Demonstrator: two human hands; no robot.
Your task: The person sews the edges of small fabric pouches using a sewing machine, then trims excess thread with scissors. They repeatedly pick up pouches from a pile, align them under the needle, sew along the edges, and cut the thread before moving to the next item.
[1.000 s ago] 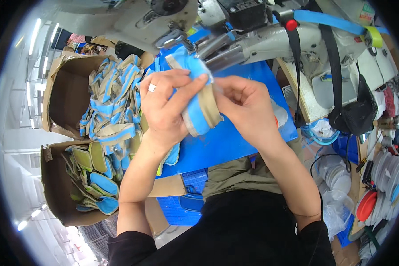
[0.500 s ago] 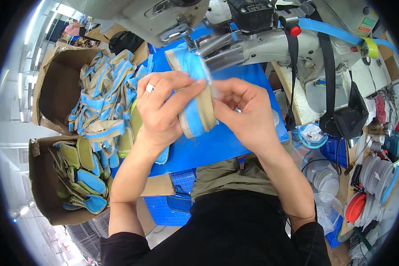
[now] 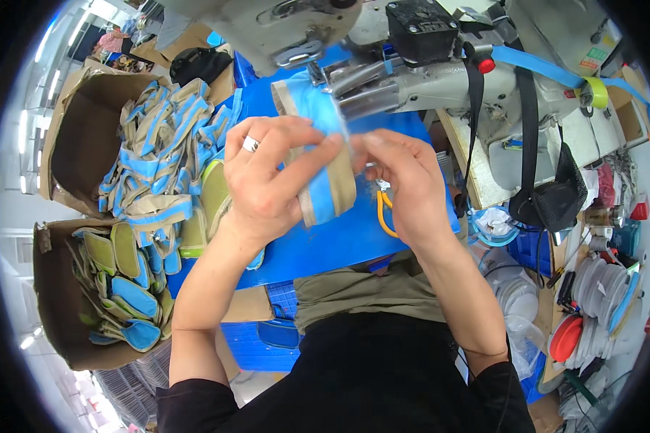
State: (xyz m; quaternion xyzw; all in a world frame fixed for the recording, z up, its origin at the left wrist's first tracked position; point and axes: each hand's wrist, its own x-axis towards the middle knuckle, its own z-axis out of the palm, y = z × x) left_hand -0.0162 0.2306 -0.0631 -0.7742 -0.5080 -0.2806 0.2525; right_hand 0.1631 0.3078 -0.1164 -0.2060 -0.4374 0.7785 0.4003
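A wide fabric band [image 3: 341, 180], beige with a blue stripe, curves upright below the sewing machine's head. My left hand [image 3: 271, 173], with a ring on one finger, grips it from the left, thumb and fingers closed on the band. At the band's right edge is my right hand [image 3: 408, 180], fingers curled together in a pinch. Its fingertips are blurred, so what they hold cannot be made out. Partly behind that hand shows a cutting tool with yellow-orange handles [image 3: 381, 213]; whether it lies on the table or touches the palm is unclear.
The grey sewing machine [image 3: 440, 88] stands over the blue table [image 3: 289, 261], a blue tape [image 3: 534, 60] feeding across it. Left are a pile of blue-beige straps [image 3: 152, 162] and a carton [image 3: 54, 289] of green and blue pieces. White reels [image 3: 592, 289] lie at the right.
The yellow-orange handles now show beside my right hand, which has shifted slightly. My left hand keeps its grip on the band. The whole view has shifted a little.
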